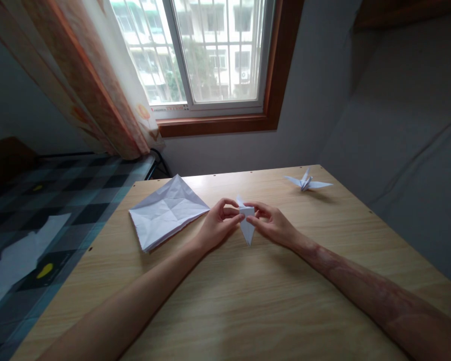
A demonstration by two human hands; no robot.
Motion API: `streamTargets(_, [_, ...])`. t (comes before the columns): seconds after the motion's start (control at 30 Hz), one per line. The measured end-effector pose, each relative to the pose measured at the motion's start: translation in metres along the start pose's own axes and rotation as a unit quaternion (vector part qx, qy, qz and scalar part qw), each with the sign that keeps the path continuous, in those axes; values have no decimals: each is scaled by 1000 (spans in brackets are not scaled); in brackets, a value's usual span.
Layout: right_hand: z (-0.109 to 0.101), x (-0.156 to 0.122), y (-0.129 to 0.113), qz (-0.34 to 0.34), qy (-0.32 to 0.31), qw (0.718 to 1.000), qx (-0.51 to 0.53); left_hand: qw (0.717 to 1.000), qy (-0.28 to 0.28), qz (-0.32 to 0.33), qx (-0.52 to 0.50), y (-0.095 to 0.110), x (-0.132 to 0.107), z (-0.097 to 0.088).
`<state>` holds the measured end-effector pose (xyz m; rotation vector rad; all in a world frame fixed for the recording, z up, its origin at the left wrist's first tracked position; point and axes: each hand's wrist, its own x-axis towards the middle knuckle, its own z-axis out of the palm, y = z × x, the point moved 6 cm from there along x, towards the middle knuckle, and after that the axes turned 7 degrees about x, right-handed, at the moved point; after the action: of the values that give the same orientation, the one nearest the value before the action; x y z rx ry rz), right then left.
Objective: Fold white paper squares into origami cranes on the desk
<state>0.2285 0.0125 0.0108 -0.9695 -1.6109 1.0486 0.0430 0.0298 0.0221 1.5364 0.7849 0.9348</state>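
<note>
Between my two hands is a small piece of folded white paper (247,228), with one narrow point toward me and another tip rising at the back. My left hand (222,220) pinches its left side between thumb and fingers. From the right, my right hand (269,220) grips the upper right edge, thumb in front and fingers behind. The fingers hide part of the folds. Left of my hands lies a stack of creased white paper sheets (168,210). At the back right of the table stands a finished paper crane (306,183) with its wings spread.
The light wooden table (225,301) ends below a barred window (218,55). A bed with a checked cover (97,185) adjoins on the left, with torn white paper (22,255) on it. A patterned curtain (93,75) hangs beside the window.
</note>
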Motion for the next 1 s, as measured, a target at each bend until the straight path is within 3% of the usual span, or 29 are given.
streamTargets(0.23, [-2, -2, -14, -84, 33, 994, -59, 998, 6, 26, 55, 4, -1, 0])
streamTargets(0.43, [-3, -3, -27, -140, 45, 985, -85, 999, 14, 28, 36, 3, 0, 1])
streamTargets(0.57, [-2, -2, -23, -127, 27, 986, -106, 998, 41, 26, 35, 1, 2, -4])
streamTargets(0.77, [-3, -5, -20, -134, 44, 985, -104, 979, 75, 97, 166, 24, -3, -5])
streamTargets(1.0, [-6, -6, -16, -95, 46, 992, -75, 987, 11, 39, 156, 22, -6, 6])
